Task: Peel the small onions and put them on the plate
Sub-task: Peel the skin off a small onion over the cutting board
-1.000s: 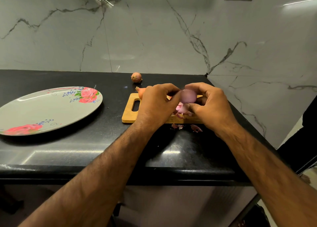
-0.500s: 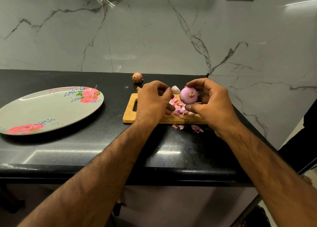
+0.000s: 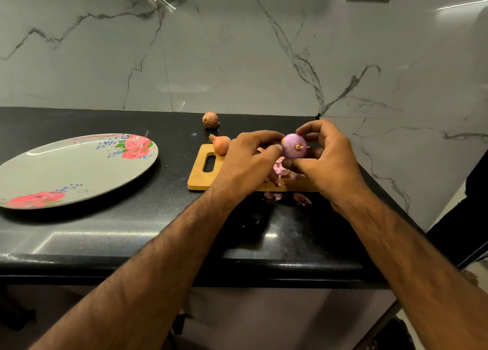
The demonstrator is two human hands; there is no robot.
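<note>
A small peeled purple onion is held in the air just above the light wooden cutting board, which lies near the right end of the black stone counter. The right hand grips it with curled fingers, forefinger over the top and thumb underneath. The left hand curls in from the other side, its thumb tip and forefinger pressed against the onion's left flank. Pink scraps of peel lie on the board beneath the hands, and more loose peel pieces lie on the counter just off the board's near edge. An unpeeled orange-brown onion sits at the board's far left corner; a second unpeeled brown onion rests close to the counter's back edge. The large grey plate with red roses sits towards the counter's left end, well apart from the board.
</note>
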